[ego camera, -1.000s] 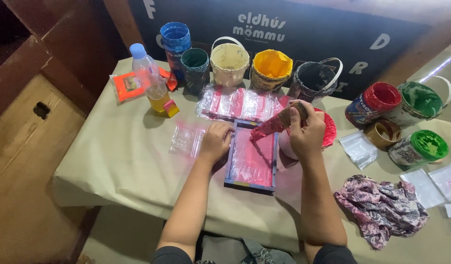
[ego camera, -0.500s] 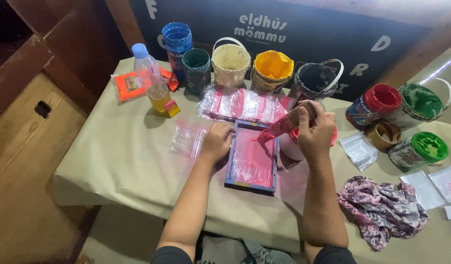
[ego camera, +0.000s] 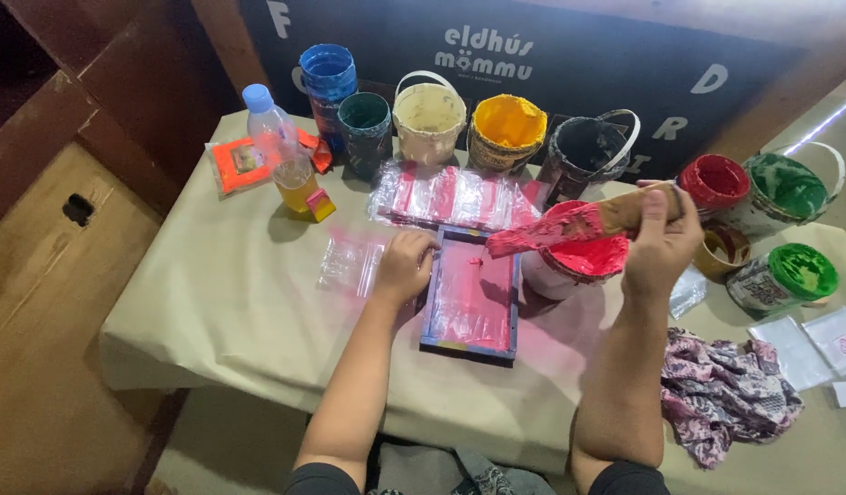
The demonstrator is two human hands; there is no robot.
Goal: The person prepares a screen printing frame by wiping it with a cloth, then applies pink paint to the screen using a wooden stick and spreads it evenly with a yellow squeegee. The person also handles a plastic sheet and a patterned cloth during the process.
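Observation:
My left hand [ego camera: 404, 266] presses on the left edge of a small blue-framed printing screen [ego camera: 471, 298] smeared with pink ink, which lies flat on the table. My right hand [ego camera: 661, 243] grips the wooden handle of a squeegee [ego camera: 569, 226] coated in pink-red ink. It is held level above a white tub of pink-red ink [ego camera: 574, 263] just right of the screen. A clear plastic bag [ego camera: 349, 266] lies left of my left hand.
Ink buckets line the back: blue [ego camera: 328, 78], dark green [ego camera: 365, 124], cream [ego camera: 428, 115], yellow [ego camera: 505, 133], black [ego camera: 583, 156], red [ego camera: 713, 188], green [ego camera: 785, 188]. A plastic bottle [ego camera: 281, 151], printed bags [ego camera: 455, 197], a patterned rag [ego camera: 725, 394] and a beige table cover [ego camera: 221, 302] are present.
My right hand has carried the squeegee to the right and lifted it, from over the screen's top to above the pink-red tub. My left hand stays on the frame.

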